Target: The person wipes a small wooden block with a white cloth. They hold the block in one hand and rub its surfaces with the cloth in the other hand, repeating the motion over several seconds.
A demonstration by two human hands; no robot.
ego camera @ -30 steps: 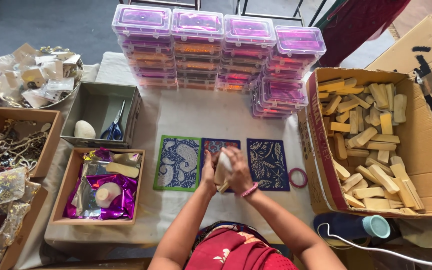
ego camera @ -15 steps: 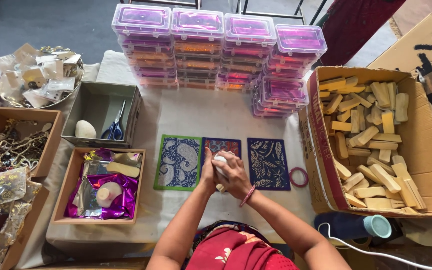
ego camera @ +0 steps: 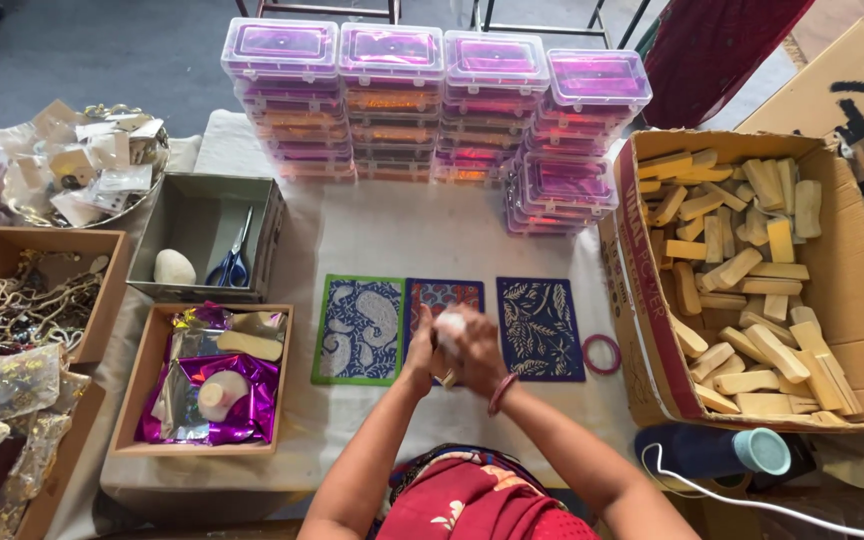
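My left hand (ego camera: 418,352) and my right hand (ego camera: 474,350) are closed together around a small white rounded object (ego camera: 449,327) with a wooden piece beneath it, held just above the table. Under my hands lies a red and blue patterned mat (ego camera: 444,297), mostly hidden. A green-edged blue paisley mat (ego camera: 359,329) lies to its left and a dark blue leaf-pattern mat (ego camera: 539,328) to its right. A pink bangle is on my right wrist, and another pink bangle (ego camera: 602,354) lies on the white cloth beside the leaf mat.
Stacks of clear pink-lidded boxes (ego camera: 439,95) line the far edge. A cardboard box of wooden blocks (ego camera: 742,270) stands at right. Left: a grey tray with scissors (ego camera: 233,262) and a white lump, a wooden tray with purple foil (ego camera: 207,385), boxes of chains. A blue bottle (ego camera: 714,451) lies near right.
My hands have shifted slightly over the middle mat and turned the white object between them; everything else stays put.
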